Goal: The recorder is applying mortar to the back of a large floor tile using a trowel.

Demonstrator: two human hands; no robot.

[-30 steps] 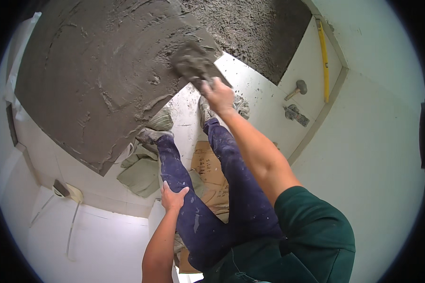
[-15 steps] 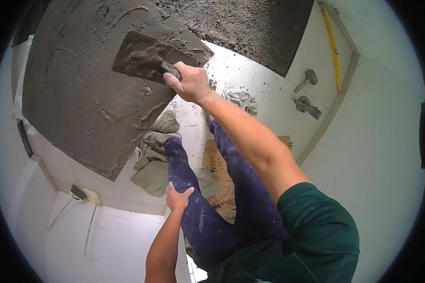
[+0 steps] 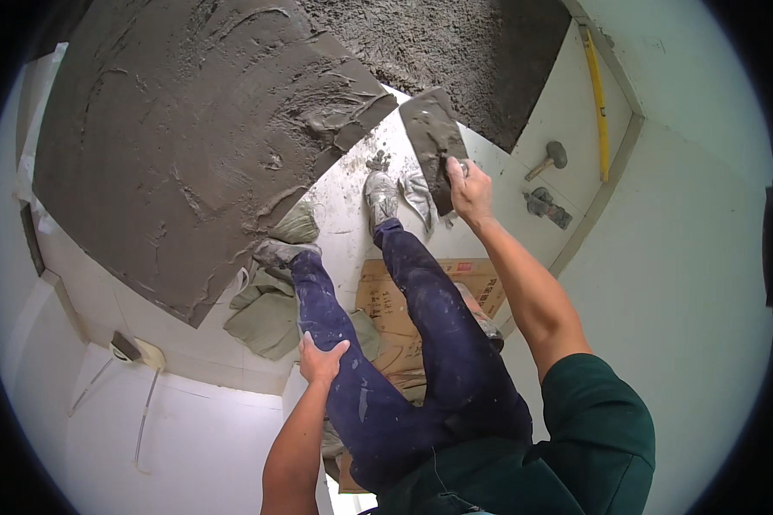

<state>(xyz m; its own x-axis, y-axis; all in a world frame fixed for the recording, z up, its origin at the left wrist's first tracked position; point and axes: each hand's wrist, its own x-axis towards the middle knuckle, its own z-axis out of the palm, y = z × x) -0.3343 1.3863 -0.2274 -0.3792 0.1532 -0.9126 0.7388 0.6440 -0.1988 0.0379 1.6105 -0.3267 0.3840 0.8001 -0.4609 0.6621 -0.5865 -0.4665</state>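
My right hand is closed around the handle of a flat rectangular plastering trowel. Grey mortar smears the trowel, which is above the white floor to the right of a large tile-like slab. Wet mortar covers that slab, with ridges and streaks near its right corner. The trowel's far end is close to the rough mortar bed at the top. My left hand rests on my left leg, thumb and fingers apart, holding nothing.
At the right lie a yellow spirit level, a mallet and a mortar-caked tool. A grey rag sits by my right shoe. Green cloth-like bags and flattened cardboard are around my legs. Long-handled tools stand lower left.
My right hand has carried the trowel off the mortar-covered slab, rightward over the white floor, and turned it. My right leg has straightened outward. My left hand stays on my leg.
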